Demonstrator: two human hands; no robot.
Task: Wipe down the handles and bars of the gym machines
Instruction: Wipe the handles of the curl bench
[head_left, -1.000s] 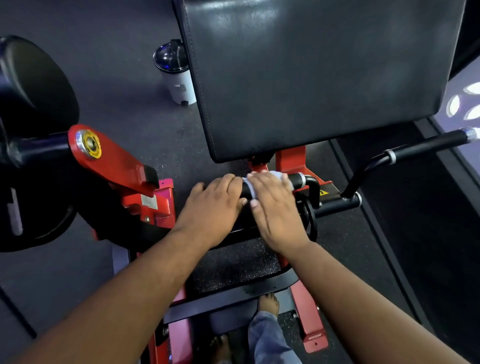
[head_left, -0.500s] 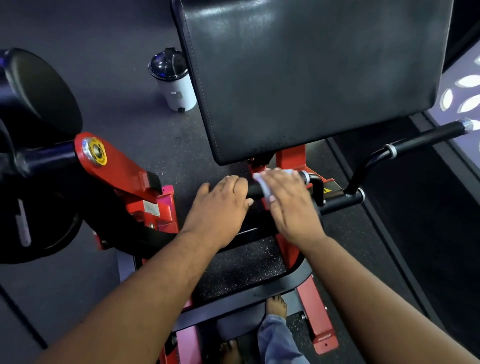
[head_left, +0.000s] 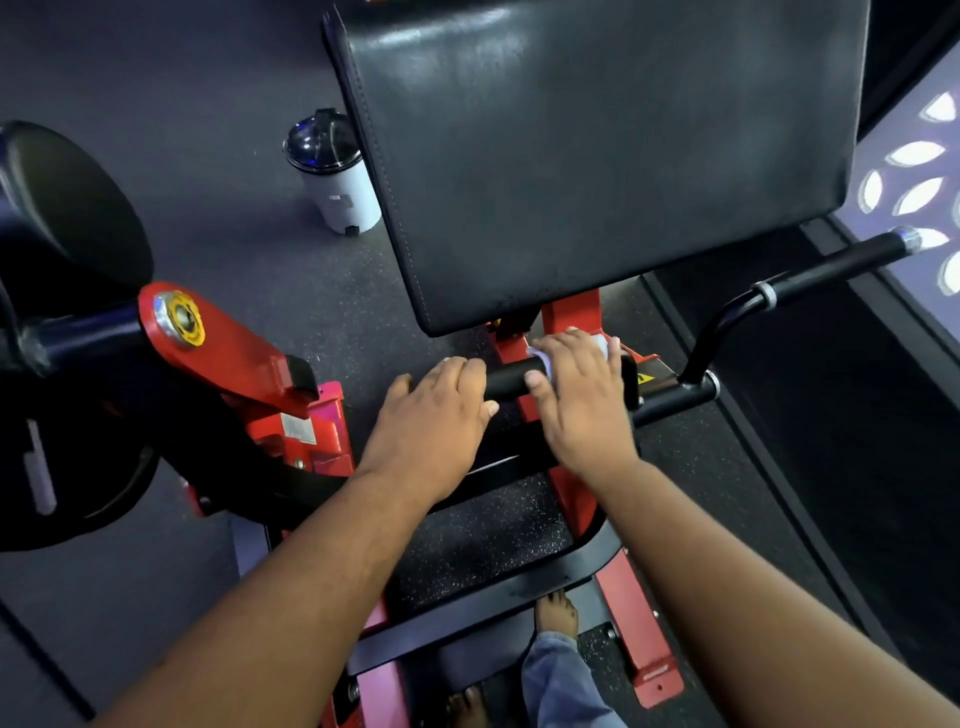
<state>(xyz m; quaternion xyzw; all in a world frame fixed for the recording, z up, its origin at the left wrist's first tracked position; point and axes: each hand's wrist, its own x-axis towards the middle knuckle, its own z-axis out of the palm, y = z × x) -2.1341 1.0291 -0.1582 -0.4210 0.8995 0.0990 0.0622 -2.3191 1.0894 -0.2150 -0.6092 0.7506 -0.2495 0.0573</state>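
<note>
A black handle bar (head_left: 511, 382) runs across the red gym machine below a large black pad (head_left: 597, 156). My left hand (head_left: 434, 421) lies over the bar's left part, fingers curled over it. My right hand (head_left: 576, 395) grips the bar further right with a white cloth (head_left: 602, 345) wrapped under its fingers; only the cloth's edges show. A short stretch of bare bar is visible between the hands. A second black handle (head_left: 810, 283) angles up to the right, untouched.
A red pivot arm (head_left: 218, 343) with a yellow hub sticks out at left beside a black round pad (head_left: 62, 218). A white bin with a dark lid (head_left: 337, 176) stands on the floor behind. My bare feet (head_left: 556, 613) rest by the machine's black base frame (head_left: 498, 597).
My right hand has slid the cloth rightward along the bar, opening a gap of bare bar between the hands. My left hand keeps its place.
</note>
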